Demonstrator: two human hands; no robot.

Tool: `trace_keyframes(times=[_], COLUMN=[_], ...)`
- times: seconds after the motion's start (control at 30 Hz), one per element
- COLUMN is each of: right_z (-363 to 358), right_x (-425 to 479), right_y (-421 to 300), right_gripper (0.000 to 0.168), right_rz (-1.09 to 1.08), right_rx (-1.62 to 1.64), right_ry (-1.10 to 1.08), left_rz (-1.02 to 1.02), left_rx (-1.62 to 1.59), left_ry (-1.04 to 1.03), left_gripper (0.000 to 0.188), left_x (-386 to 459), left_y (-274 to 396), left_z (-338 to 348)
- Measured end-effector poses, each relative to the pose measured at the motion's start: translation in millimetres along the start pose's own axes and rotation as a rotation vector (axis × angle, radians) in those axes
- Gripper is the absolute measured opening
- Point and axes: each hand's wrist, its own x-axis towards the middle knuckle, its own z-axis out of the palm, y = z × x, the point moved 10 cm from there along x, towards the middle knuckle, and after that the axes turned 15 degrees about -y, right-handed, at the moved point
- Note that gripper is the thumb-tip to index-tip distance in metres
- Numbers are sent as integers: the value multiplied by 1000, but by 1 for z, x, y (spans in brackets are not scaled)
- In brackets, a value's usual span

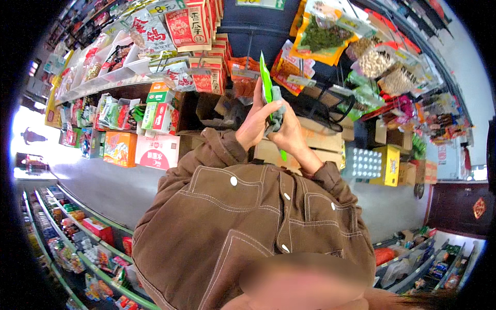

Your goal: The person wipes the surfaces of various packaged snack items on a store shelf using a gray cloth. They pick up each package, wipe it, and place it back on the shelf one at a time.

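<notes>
Both my hands are raised together in front of a hanging snack display. My left hand (pixel 254 116) holds a bright green packet (pixel 266 79), seen nearly edge-on, with thumb and fingers on its two sides. Against the packet's right side my right hand (pixel 288 130) grips a bunched grey cloth (pixel 276 110). The packet's lower end shows below the hands. Behind them hang an orange-red snack bag (pixel 245 79) and a red and white bag (pixel 291 68). The fingers partly hide the cloth.
Red seed packets (pixel 190 25) hang at upper left, near a clear plastic bin (pixel 128 68). Cardboard boxes (pixel 319 137) stand below the display. A yellow carton (pixel 388 166) is on the right. Stocked shelves (pixel 97 267) stand at lower left, beside a grey floor (pixel 104 186).
</notes>
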Motion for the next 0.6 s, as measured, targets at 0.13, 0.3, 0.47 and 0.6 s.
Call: trace_keyframes(times=[0.13, 0.3, 0.47, 0.6], right_z=[1, -15, -18, -29], right_x=[16, 32, 52, 73], right_y=[-2, 14, 65, 69], right_gripper=[75, 45, 31, 39], right_rz=[23, 103, 204, 145], right_rx=[11, 224, 856, 1070], right_ry=[-13, 233, 282, 276], left_rz=[54, 52, 27, 200], left_rx=[61, 322, 352, 816], left_ry=[-25, -98, -163, 148], left_gripper=[79, 79, 70, 54], left_x=[-2, -8, -14, -33], left_y=[11, 30, 54, 96], left_z=[-16, -30, -39, -89])
